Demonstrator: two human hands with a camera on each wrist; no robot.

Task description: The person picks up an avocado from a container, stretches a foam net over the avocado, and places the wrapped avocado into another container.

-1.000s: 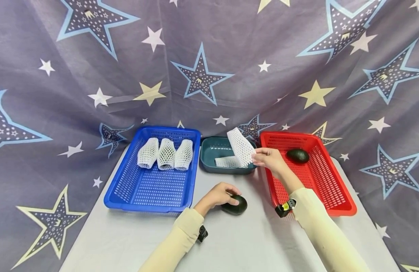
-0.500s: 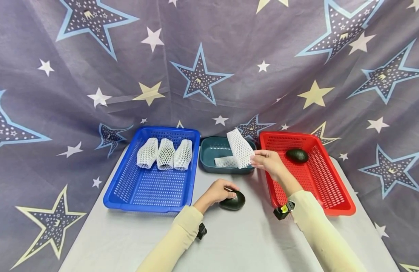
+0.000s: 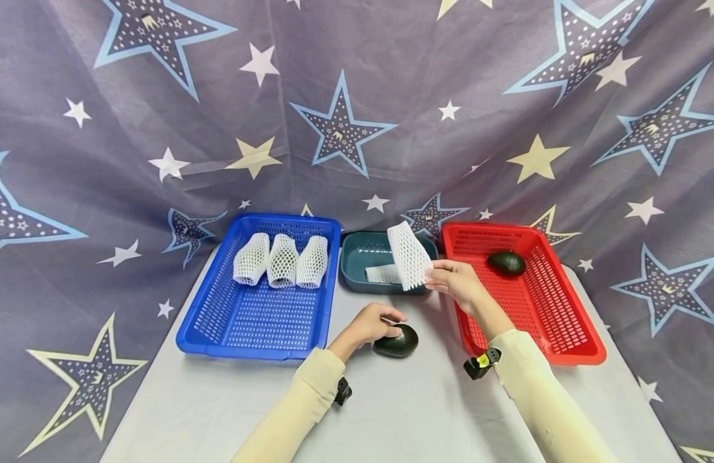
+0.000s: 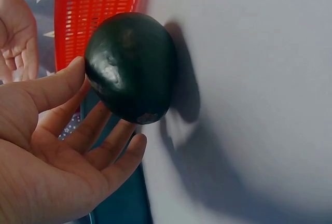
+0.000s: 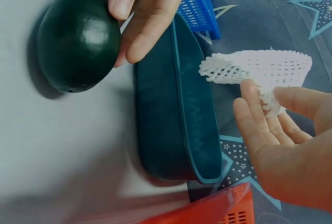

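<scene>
My left hand [image 3: 373, 325] holds a dark green avocado [image 3: 399, 342] by its end, low over the tabletop. In the left wrist view the thumb touches the near side of the avocado [image 4: 132, 68] and the fingers reach behind it. My right hand [image 3: 458, 283] pinches the lower edge of a white foam net sleeve [image 3: 408, 254], which leans over the dark teal tray [image 3: 357, 283]. The right wrist view shows the sleeve [image 5: 275, 68] between thumb and fingertips, its mouth partly spread. Another foam net [image 3: 382, 274] lies flat in the tray, partly hidden.
At left, a blue basket [image 3: 258, 350] contains three net-covered fruits [image 3: 282, 262] in a row. The red basket [image 3: 571, 321] at right has one bare avocado [image 3: 506, 263] in it. A star-patterned curtain [image 3: 345, 186] hangs behind the white table [image 3: 415, 418].
The left hand and avocado have shifted slightly back and left. The right hand has lowered a little with the foam net sleeve, which now stands a bit more upright.
</scene>
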